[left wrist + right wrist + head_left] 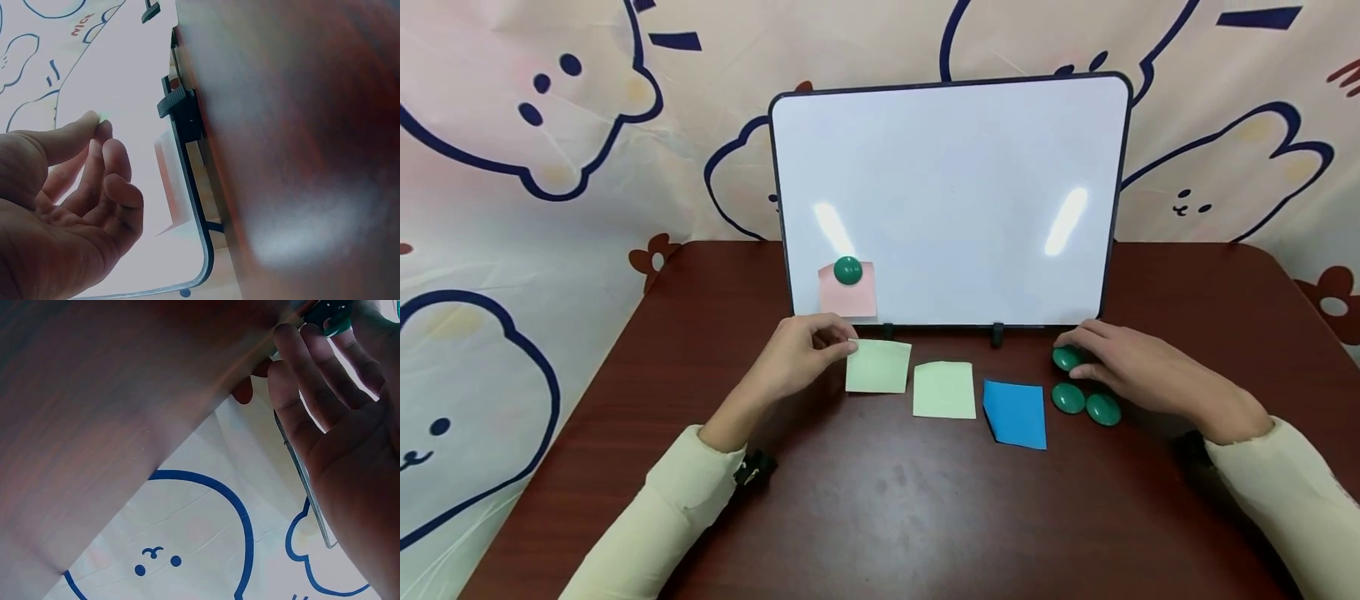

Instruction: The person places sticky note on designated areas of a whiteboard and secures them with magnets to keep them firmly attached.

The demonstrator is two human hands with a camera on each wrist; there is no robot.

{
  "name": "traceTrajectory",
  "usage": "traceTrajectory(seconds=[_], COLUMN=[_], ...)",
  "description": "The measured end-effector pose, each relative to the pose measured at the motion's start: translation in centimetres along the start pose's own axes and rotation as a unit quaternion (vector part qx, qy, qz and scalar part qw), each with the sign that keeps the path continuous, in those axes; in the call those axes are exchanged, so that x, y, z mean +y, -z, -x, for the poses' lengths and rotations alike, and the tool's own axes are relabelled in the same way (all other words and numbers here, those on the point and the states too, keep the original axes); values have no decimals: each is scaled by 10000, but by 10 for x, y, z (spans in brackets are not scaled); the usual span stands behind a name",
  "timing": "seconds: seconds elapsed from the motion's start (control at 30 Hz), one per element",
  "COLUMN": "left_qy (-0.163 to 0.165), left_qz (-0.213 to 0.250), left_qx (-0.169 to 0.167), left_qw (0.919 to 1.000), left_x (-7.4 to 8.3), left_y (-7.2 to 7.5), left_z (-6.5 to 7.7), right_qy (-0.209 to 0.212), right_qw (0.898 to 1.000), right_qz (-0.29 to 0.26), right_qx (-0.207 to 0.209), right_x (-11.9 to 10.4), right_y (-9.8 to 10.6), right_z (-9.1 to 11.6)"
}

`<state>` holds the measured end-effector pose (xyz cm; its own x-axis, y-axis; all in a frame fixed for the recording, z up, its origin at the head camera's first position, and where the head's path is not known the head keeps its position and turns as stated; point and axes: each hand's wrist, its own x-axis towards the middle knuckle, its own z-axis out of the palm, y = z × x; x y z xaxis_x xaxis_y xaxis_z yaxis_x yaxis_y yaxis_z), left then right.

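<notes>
In the head view my left hand (797, 354) pinches the upper left corner of a pale green sticky note (878, 367) between thumb and fingers. My right hand (1138, 367) grips a round green magnet (1067, 358) at the right. Two more green magnets, one (1068, 398) beside the other (1103, 409), lie on the table just below it. A second pale green note (944, 390) and a blue note (1017, 415) lie between the hands. On the whiteboard (955, 183), a green magnet (848, 270) sits over a pink note (847, 298) at the lower left.
The whiteboard stands upright at the back of the dark wooden table (887, 517), with small black clips (997, 335) at its lower edge. A cloth (550, 233) printed with cartoon outlines hangs behind. A black band (754, 468) is at the left wrist.
</notes>
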<state>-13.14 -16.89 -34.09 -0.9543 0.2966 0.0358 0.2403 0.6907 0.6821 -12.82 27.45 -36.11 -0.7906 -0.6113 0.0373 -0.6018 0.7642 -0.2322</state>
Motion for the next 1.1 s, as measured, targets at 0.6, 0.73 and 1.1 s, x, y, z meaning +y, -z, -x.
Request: traceTrajectory(seconds=[0.6,0.73,1.1], left_qy=[-1,-104,-6], left_qz=[125,162,321], left_qx=[229,316,670], left_qw=[9997,9993,9972], left_x=[2,3,4], left_y=[-2,-2,-3], left_z=[-7,-11,-27], right_qy=[32,-25,-63], right_qw=[9999,10000,10000], right_qz=[82,59,14], right_qx=[86,6,-58], right_x=[2,1,0], right_y=[-1,-1,-3], right_z=[1,1,-1])
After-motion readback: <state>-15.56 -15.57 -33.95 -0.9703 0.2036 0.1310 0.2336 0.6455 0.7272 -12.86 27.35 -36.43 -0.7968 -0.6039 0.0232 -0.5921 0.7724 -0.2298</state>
